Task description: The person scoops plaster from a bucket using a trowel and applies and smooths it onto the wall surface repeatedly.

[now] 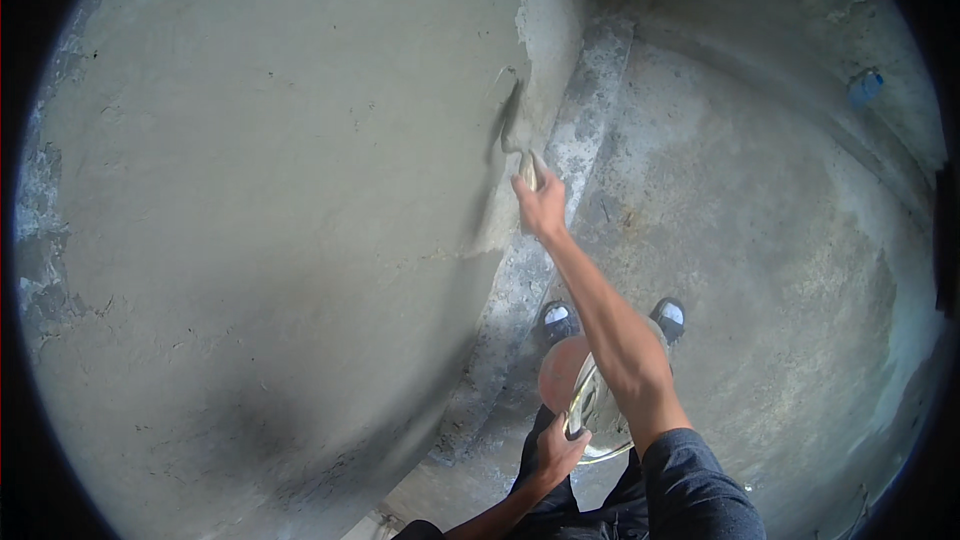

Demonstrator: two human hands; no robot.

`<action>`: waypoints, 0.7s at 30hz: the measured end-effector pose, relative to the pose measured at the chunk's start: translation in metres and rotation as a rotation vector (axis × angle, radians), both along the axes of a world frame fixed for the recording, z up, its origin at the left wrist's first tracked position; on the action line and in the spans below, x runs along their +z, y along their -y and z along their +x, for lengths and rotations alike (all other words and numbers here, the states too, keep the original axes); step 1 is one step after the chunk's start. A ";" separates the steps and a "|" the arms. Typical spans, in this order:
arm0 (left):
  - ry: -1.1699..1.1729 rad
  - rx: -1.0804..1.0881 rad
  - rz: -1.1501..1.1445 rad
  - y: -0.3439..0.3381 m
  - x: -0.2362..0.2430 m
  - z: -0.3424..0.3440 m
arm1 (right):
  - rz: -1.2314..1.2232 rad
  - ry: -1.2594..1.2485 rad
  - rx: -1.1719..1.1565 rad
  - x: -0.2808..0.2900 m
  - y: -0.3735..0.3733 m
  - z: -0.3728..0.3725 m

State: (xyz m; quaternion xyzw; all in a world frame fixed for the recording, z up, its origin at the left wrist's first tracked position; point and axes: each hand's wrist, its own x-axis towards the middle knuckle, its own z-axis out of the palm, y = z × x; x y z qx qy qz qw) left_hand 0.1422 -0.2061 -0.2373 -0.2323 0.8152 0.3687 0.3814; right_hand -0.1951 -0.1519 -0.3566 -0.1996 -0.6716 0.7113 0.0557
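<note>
My right hand (pixel 541 205) is stretched out in front of me, shut on the handle of a trowel (pixel 514 127). The trowel's blade lies against the edge of a wet grey plastered wall (pixel 270 200). Low in the view, my left hand (pixel 556 452) grips the rim of a round metal pan (pixel 590 405) that holds grey mortar. The pan hangs at about knee height, partly hidden behind my right forearm. My two shoes (pixel 558 320) show below it on the floor.
The freshly plastered wall fills the left half of the view, with rough bare patches (pixel 35 240) at its far left. A concrete floor (pixel 760 240) spreads to the right. A strip of spilled mortar (pixel 590 110) runs along the wall's foot. A small blue object (pixel 865 87) lies far right.
</note>
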 end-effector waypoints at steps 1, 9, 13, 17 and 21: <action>0.000 0.003 -0.006 0.001 0.002 -0.001 | -0.006 0.000 0.003 0.006 0.002 -0.005; 0.075 -0.004 -0.084 0.003 0.006 0.006 | 0.163 -0.200 0.094 0.092 0.013 0.022; -0.111 0.015 -0.054 0.007 -0.003 0.015 | -0.056 -0.195 0.074 0.092 0.010 0.045; -0.123 0.009 -0.073 0.009 -0.003 0.012 | -0.363 0.072 -0.004 0.058 -0.001 0.033; -0.024 0.037 -0.060 0.007 -0.020 0.010 | 0.022 0.025 -0.097 -0.009 0.003 -0.005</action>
